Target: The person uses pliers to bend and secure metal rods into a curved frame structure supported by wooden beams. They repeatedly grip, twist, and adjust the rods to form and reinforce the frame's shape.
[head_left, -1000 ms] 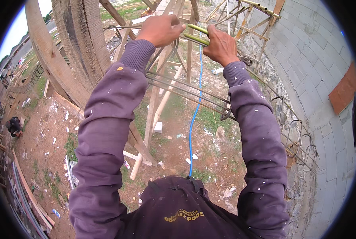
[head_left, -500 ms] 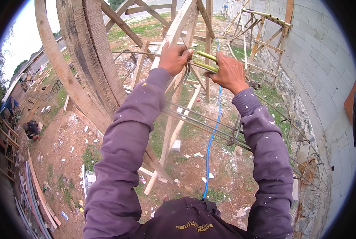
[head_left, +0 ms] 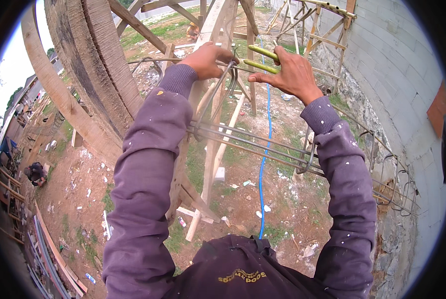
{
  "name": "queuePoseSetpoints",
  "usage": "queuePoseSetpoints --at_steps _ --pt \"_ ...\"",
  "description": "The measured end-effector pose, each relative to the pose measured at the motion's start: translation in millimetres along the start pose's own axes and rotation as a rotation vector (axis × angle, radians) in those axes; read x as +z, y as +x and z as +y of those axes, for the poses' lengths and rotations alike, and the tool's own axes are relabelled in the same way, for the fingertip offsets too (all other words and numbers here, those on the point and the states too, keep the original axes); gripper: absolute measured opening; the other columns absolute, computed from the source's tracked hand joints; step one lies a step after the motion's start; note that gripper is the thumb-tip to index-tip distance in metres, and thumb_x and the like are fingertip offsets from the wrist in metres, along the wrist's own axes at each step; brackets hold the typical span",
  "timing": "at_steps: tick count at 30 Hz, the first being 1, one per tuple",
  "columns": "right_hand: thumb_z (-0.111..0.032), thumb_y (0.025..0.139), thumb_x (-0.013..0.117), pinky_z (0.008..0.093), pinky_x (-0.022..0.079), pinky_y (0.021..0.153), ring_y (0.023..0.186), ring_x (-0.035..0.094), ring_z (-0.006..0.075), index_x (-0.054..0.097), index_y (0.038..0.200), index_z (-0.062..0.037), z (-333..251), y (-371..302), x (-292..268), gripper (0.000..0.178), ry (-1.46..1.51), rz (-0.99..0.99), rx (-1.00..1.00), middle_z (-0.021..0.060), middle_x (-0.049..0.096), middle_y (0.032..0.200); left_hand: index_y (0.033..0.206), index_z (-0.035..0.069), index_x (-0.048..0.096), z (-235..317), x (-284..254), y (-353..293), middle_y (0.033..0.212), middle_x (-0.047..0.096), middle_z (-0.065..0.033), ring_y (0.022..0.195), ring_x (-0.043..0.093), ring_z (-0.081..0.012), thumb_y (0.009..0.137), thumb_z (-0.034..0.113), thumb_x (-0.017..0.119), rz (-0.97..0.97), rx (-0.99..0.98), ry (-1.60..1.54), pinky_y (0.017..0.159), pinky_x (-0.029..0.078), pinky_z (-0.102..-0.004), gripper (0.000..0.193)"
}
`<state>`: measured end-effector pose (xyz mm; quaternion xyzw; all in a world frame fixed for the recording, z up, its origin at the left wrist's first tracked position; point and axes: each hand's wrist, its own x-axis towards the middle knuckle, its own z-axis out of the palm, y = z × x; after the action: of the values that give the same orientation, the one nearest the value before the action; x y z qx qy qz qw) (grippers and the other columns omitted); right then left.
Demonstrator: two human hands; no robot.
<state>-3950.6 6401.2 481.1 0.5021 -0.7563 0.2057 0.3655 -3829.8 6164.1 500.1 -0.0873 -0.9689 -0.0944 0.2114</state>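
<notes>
My left hand [head_left: 207,61] is closed around the top bar of a rebar cage [head_left: 263,144], its fingertips beside the corner of a bent steel stirrup [head_left: 228,82]. A thin wire [head_left: 228,31] rises just above these fingers. Close by on the right, my right hand [head_left: 290,74] holds pincers with yellow-green handles [head_left: 264,52]. Both handles point left toward the stirrup corner and are spread apart, and my thumb reaches left below them. The pincers' head is mostly hidden behind my hand. Below my hands, the cage's lower bars slope down to the right.
Rough timber posts [head_left: 78,60] stand close on the left, with a wooden beam [head_left: 210,35] behind my left hand. A grey block wall [head_left: 382,65] runs along the right. A blue hose [head_left: 262,184] crosses the littered ground. Someone crouches [head_left: 35,173] far left.
My view has shifted, so the timber posts sit further left. My right hand has opened its grip somewhat, with the thumb now stretched out and the pincers' handles wider apart.
</notes>
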Motion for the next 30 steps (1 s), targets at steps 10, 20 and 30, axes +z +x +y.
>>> queuePoseSetpoints --at_steps 10,20,30 --pt "-0.082 0.063 0.069 0.0381 0.051 0.053 0.055 0.063 0.026 0.055 0.08 -0.0044 -0.5 2.6 6.5 0.081 -0.036 -0.008 -0.004 0.01 0.058 0.06 0.102 0.003 0.071 2.3 11.4 12.5 0.096 0.073 -0.0123 0.093 0.07 -0.0215 0.074 0.01 0.076 0.025 -0.094 -0.151 0.087 0.054 -0.0337 0.029" --pt "-0.082 0.063 0.069 0.0397 0.052 0.056 0.058 0.065 0.0275 0.056 0.081 -0.0033 -2.9 1.0 0.6 0.082 -0.018 -0.053 0.055 0.0129 0.061 0.063 0.096 0.014 0.075 5.7 12.5 0.5 0.109 0.071 -0.0057 0.119 0.057 -0.0249 0.073 0.005 0.068 0.229 -0.026 0.162 0.121 0.02 -0.0454 0.025" --pt "-0.079 0.064 0.072 0.0337 0.045 0.053 0.054 0.056 0.0201 0.057 0.082 -0.0037 -3.4 1.1 5.6 0.079 0.014 -0.107 0.079 0.0064 0.052 0.057 0.096 0.021 0.076 -5.6 -2.0 -7.0 0.125 0.066 -0.0005 0.144 0.033 -0.0161 0.07 0.001 0.065 0.066 -0.239 0.184 0.12 0.003 -0.06 0.035"
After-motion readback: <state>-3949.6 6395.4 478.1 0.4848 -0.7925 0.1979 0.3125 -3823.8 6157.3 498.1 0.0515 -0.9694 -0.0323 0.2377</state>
